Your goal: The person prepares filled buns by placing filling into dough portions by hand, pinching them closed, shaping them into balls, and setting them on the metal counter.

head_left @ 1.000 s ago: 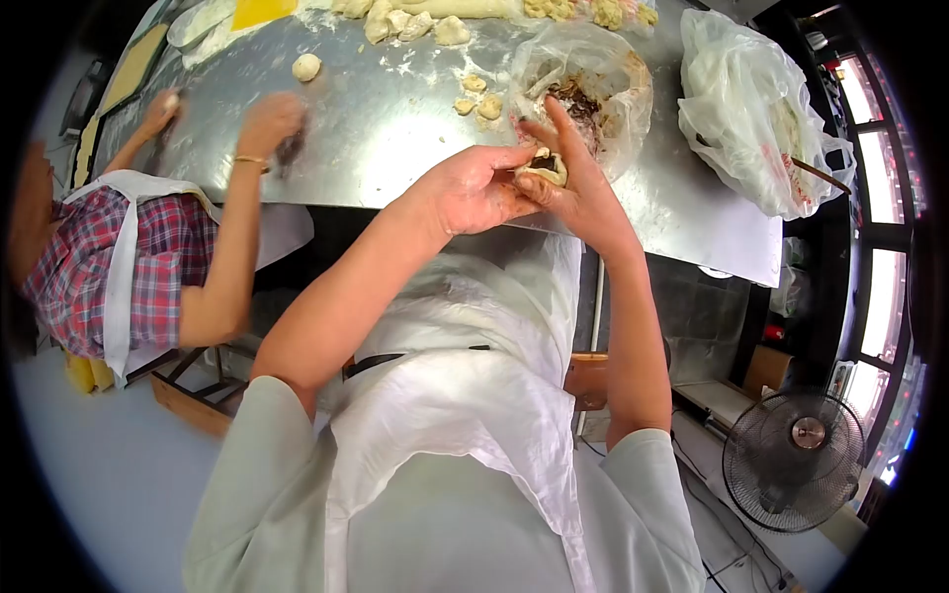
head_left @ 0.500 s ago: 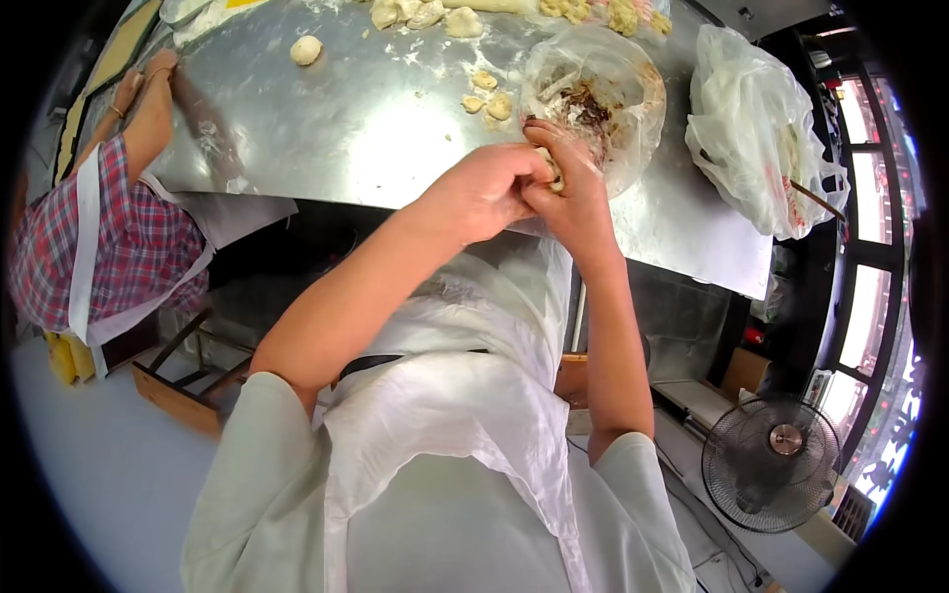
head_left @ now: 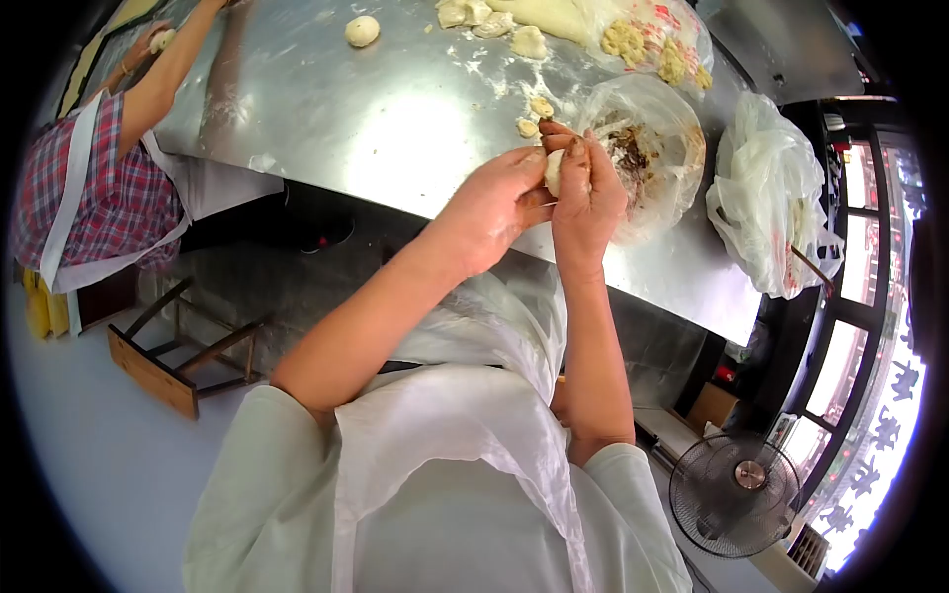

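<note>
Close together over the table's front edge, my two hands have a pale ball of dough (head_left: pixel 554 172) between them. My left hand (head_left: pixel 491 210) curls its fingers around the dough from the left. On the other side, my right hand (head_left: pixel 590 193) presses it with thumb and fingers, and brown smears mark those fingertips. Just beyond the hands is a bowl lined with clear plastic (head_left: pixel 684 124), with a dark brown crumbly filling (head_left: pixel 630 153) inside. Small yellowish dough pieces (head_left: pixel 540 107) lie beside the bowl. My palms hide part of the dough.
On the steel table (head_left: pixel 297 109) sit a round dough ball (head_left: pixel 363 32), floury dough lumps (head_left: pixel 528 42) and yellow clumps (head_left: pixel 623 42) by plastic. A white plastic bag (head_left: pixel 766 188) stands right. Left is a co-worker in a checked shirt (head_left: pixel 119 198). A stool (head_left: pixel 158 376) and fan (head_left: pixel 736 494) are below.
My view has shifted, so the table contents appear farther right and lower. My hands have parted slightly, showing more of the dough. The co-worker's arm reaches farther up, with a pale ball at one hand.
</note>
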`<state>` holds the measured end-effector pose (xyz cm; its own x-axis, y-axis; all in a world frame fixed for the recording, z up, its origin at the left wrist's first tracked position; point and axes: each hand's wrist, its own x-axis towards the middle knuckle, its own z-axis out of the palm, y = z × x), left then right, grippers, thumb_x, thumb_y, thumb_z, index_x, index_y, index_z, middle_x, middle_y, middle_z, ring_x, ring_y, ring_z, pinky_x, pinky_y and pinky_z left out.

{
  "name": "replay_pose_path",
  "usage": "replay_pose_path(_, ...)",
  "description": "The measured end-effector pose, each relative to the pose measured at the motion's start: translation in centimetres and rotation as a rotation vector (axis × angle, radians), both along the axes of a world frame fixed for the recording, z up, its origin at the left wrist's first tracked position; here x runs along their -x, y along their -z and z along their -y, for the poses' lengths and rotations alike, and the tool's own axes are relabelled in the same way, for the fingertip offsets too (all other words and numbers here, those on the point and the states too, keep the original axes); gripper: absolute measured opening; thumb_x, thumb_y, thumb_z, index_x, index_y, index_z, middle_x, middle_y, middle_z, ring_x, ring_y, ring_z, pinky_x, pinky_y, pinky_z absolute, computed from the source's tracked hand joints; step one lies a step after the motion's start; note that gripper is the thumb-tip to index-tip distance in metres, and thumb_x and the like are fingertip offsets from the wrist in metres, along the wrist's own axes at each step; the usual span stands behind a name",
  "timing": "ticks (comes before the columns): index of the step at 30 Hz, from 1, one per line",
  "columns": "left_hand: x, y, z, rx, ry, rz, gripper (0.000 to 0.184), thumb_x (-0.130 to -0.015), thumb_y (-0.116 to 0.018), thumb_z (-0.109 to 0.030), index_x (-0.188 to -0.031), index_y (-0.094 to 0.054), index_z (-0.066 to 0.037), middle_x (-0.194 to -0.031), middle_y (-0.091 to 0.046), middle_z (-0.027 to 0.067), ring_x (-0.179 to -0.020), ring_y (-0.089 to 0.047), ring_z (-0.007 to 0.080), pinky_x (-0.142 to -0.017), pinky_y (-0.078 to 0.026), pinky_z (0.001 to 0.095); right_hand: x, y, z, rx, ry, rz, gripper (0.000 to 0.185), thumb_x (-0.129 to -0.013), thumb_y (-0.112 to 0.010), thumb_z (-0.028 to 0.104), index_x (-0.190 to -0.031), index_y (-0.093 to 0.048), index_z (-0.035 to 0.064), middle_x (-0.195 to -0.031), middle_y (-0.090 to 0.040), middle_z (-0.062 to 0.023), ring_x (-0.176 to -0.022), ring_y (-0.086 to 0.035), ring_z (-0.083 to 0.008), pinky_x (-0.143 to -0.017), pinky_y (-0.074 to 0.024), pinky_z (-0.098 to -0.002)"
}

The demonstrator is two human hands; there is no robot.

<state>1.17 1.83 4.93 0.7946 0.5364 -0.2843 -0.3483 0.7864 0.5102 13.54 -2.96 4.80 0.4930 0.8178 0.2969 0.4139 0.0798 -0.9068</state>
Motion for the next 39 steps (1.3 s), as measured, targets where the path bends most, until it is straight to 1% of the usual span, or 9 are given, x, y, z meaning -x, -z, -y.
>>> replay_pose_path(6, 0.4, 1.0, 0.6, -0.045, -0.086, 0.019, 0.038, -0.115, -0.041, -0.036, -0.130, -0.056, -0.004, -0.119, -0.065, 0.0066, -0.106, -0.064, 0.0165, -0.094, -0.054, 0.0363, -1.2, -2.5, 0.8, 0.060, -0.386, -0.394, 0.088, -0.095, -0.076, 0.045, -0.164, -0.034, 0.0092, -0.151, -0.056, -0.0218, -0.129, -0.060, -0.0264, -0.110, -0.0462, -0.0386)
replay_pose_path(9, 0.2, 0.6, 1.0, -0.061, 0.021, -0.064, 0.046, -0.114, -0.039, -0.042, -0.133, -0.057, -0.004, -0.119, -0.067, 0.0067, -0.103, -0.066, 0.0170, -0.089, -0.056, 0.0354, -1.5, -3.7, 1.7, 0.233, -0.323, 0.087, 0.083, -0.093, -0.079, 0.046, -0.159, -0.043, 0.0094, -0.147, -0.060, -0.0190, -0.127, -0.061, -0.0254, -0.107, -0.0486, -0.0370)
replay_pose_path(11, -0.3, 0.3, 1.2, -0.148, 0.078, -0.136, 0.050, -0.114, -0.037, -0.046, -0.134, -0.058, -0.005, -0.117, -0.068, 0.0070, -0.100, -0.067, 0.0173, -0.087, -0.056, 0.0352, -1.1, -2.3, 2.2, 0.261, -0.240, -0.090, 0.050, -0.096, -0.076, 0.039, -0.128, -0.069, 0.0013, -0.123, -0.073, -0.0135, -0.114, -0.067, -0.0229, -0.112, -0.0442, -0.0389)
replay_pose_path(16, -1.0, -0.7, 3.5, -0.179, -0.028, -0.085, 0.047, -0.115, -0.036, -0.046, -0.133, -0.058, -0.008, -0.118, -0.063, 0.0044, -0.099, -0.064, 0.0146, -0.084, -0.055, 0.0336, 0.2, -1.7, 3.3, 0.163, 0.017, -0.048, 0.032, -0.108, -0.058, 0.025, -0.118, -0.072, -0.0022, -0.123, -0.073, -0.0160, -0.111, -0.067, -0.0221, -0.119, -0.0360, -0.0406)
replay_pose_path(19, -1.1, 0.5, 4.0, -0.204, -0.055, -0.041, 0.048, -0.115, -0.036, -0.046, -0.133, -0.057, -0.007, -0.116, -0.063, 0.0047, -0.096, -0.063, 0.0144, -0.084, -0.055, 0.0331, -0.5, -1.1, 3.4, 0.081, -0.019, 0.019, 0.039, -0.107, -0.057, 0.026, -0.135, -0.065, 0.0002, -0.132, -0.068, -0.0195, -0.116, -0.065, -0.0240, -0.117, -0.0383, -0.0391)
replay_pose_path(22, -0.4, 1.5, 4.1, -0.257, -0.031, -0.048, 0.050, -0.115, -0.036, -0.048, -0.133, -0.056, -0.006, -0.112, -0.064, 0.0048, -0.092, -0.062, 0.0139, -0.081, -0.055, 0.0324, -0.9, -2.1, 4.7, 0.104, -0.210, -0.584, 0.056, -0.106, -0.059, 0.030, -0.154, -0.048, 0.0032, -0.140, -0.063, -0.0223, -0.119, -0.063, -0.0259, -0.110, -0.0446, -0.0380)
replay_pose_path(25, -0.1, 1.4, 4.3, -0.268, 0.060, -0.088, 0.051, -0.115, -0.035, -0.049, -0.133, -0.055, -0.006, -0.110, -0.064, 0.0045, -0.088, -0.061, 0.0131, -0.078, -0.053, 0.0310, -2.3, -3.0, 6.0, 0.228, -0.355, -0.271, 0.073, -0.105, -0.061, 0.032, -0.165, -0.029, 0.0057, -0.143, -0.060, -0.0232, -0.119, -0.062, -0.0252, -0.102, -0.0500, -0.0356)
replay_pose_path(30, -1.2, -0.9, 5.6, -0.258, 0.062, -0.089, 0.051, -0.114, -0.035, -0.050, -0.135, -0.055, -0.008, -0.105, -0.063, 0.0026, -0.082, -0.059, 0.0121, -0.075, -0.051, 0.0305, -0.6, -2.4, 6.2, 0.148, -0.034, -0.259, 0.041, -0.111, -0.052, 0.030, -0.116, -0.073, -0.0041, -0.110, -0.074, -0.0147, -0.094, -0.066, -0.0180, -0.086, -0.0528, -0.0317)
replay_pose_path(39, 0.6, 1.2, 5.0, -0.205, 0.068, -0.030, 0.055, -0.111, -0.040, -0.057, -0.124, -0.058, -0.007, -0.098, -0.065, 0.0046, -0.074, -0.057, 0.0091, -0.067, -0.049, 0.0258, -2.0, -2.4, 6.1, 0.121, -0.358, -0.357, 0.066, -0.109, -0.053, 0.051, -0.151, -0.051, 0.0010, -0.131, -0.069, -0.0146, -0.107, -0.065, -0.0195, -0.098, -0.0496, -0.0331)
